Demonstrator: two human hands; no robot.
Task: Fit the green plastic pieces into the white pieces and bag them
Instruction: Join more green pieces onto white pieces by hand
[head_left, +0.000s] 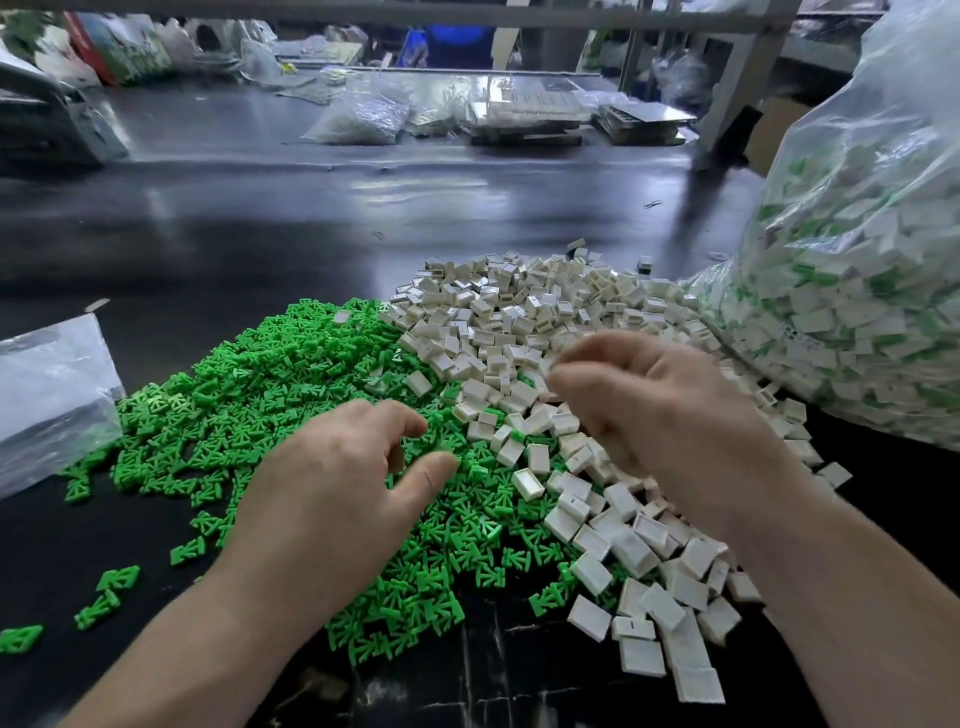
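A wide heap of small green plastic pieces (270, 395) covers the dark table on the left. A heap of white box-shaped pieces (519, 322) lies beside it on the right, the two mixing in the middle. My left hand (332, 483) hovers over the green heap, fingers loosely curled downward, holding nothing that I can see. My right hand (649, 410) is raised over the white heap, blurred, with fingers bent; whether it holds a piece is unclear. A big clear bag (852, 270) of fitted green-and-white pieces stands at the right.
A flat clear plastic bag (47, 395) lies at the left edge. Stray green pieces (109, 587) dot the table near me. Across the dark table (260, 218) at the back are bags of parts (358, 114), stacked trays (524, 119) and a metal frame post (737, 88).
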